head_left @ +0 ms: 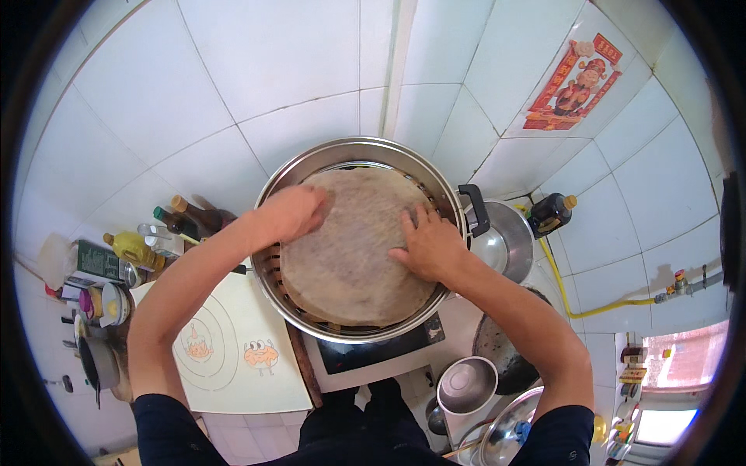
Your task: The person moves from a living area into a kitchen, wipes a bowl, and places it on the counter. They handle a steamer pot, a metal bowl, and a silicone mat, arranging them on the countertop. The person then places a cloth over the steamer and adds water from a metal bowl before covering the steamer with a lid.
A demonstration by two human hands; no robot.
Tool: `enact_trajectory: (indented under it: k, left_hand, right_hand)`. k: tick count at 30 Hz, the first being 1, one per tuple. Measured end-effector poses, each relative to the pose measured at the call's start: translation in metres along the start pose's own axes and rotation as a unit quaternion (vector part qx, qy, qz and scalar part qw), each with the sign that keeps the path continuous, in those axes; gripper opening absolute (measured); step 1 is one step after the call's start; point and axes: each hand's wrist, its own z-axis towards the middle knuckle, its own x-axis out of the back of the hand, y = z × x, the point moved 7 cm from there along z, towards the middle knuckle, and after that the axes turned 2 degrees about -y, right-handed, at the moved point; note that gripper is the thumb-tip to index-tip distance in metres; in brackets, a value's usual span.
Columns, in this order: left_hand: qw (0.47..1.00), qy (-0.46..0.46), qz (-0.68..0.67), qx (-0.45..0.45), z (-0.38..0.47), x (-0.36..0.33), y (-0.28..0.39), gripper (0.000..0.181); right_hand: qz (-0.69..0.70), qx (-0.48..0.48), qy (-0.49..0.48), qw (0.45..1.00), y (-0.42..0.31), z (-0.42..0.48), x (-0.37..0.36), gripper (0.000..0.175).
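Observation:
A large steel steamer pot (349, 150) stands before me with its lid off. Inside it, a round brownish-grey sheet, apparently a steamer cloth (355, 256), lies over a slotted rack (274, 269). My right hand (432, 243) rests on the right part of the sheet, palm down with its fingers apart. Over the upper left edge of the sheet is my left hand (297, 212), curled and blurred by motion; whether its fingers pinch the cloth is hidden. Slots of the rack show around the sheet's left and lower edges. A black handle (479, 209) juts from the pot's right side.
Left of the pot lies a pale mat (245, 326) with cartoon prints, with bottles (201, 215) behind it. A steel basin (516, 239), dark bottle (551, 214) and yellow hose (562, 291) are on the right. Nearer me are a dark pan (501, 349) and metal bowl (467, 385).

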Motion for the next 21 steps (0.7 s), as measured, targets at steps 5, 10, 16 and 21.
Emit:
enact_trajectory:
  k: [5,10,16,21]
  left_hand:
    - [0.984,-0.06,0.168,0.029,-0.061,-0.008,0.011,0.033]
    - [0.962,-0.186,0.202,-0.004,-0.072,-0.025,0.017,0.021]
    - [0.966,-0.127,0.222,-0.032,-0.076,-0.016,0.019,0.005]
    - [0.964,-0.16,0.204,-0.056,-0.065,-0.024,0.019,0.003]
  right_hand:
    - [-0.016,-0.018,-0.069,0.997,-0.005,0.006,0.005,0.093]
    - [-0.035,-0.029,-0.052,0.998,0.002,0.008,0.007,0.087]
    - [0.063,0.028,-0.004,0.998,-0.02,0.038,0.043,0.068]
    - [0.106,0.092,0.113,0.984,-0.024,0.076,0.026,0.062]
